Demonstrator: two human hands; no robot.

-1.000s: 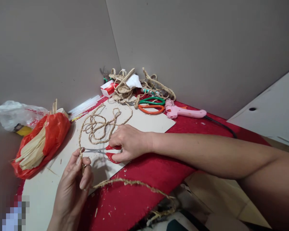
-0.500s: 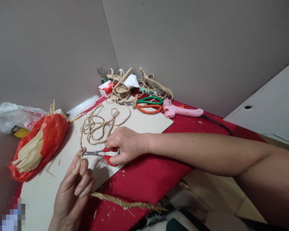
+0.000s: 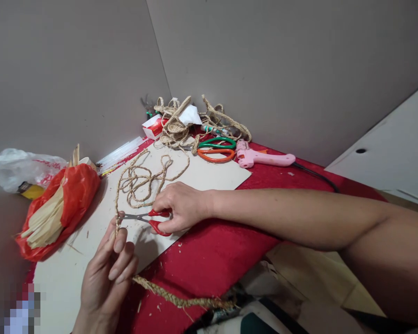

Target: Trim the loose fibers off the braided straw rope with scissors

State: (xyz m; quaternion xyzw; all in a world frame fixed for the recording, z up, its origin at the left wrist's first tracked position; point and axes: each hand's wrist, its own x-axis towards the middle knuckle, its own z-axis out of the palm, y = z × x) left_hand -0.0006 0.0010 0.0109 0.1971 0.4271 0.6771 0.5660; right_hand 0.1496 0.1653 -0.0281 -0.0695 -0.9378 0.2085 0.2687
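My left hand (image 3: 107, 264) pinches a thin braided straw cord (image 3: 117, 204) between thumb and fingers, with the cord running upward. The cord's loose loops lie on the white board (image 3: 209, 178). In my right hand (image 3: 177, 206) are small red-handled scissors (image 3: 139, 217), fingers through the handles and blades slightly parted. Their tips point left and meet the cord just above my left fingertips; whether they touch it is hard to tell. A thicker straw braid (image 3: 184, 297) stretches from beneath my left hand toward my lap.
Left, a red plastic bag (image 3: 81, 185) holds pale straw strips (image 3: 47, 222) beside a clear bag (image 3: 24, 167). At the back lie glue sticks (image 3: 121, 153), coiled braids (image 3: 176, 130), scissors with green and orange handles (image 3: 216, 155) and a pink glue gun (image 3: 268, 158). Red cloth (image 3: 209, 260) covers the table.
Hardly anything differs. The scissors and both hands keep nearly the same places at the cord, and the view has shifted slightly.
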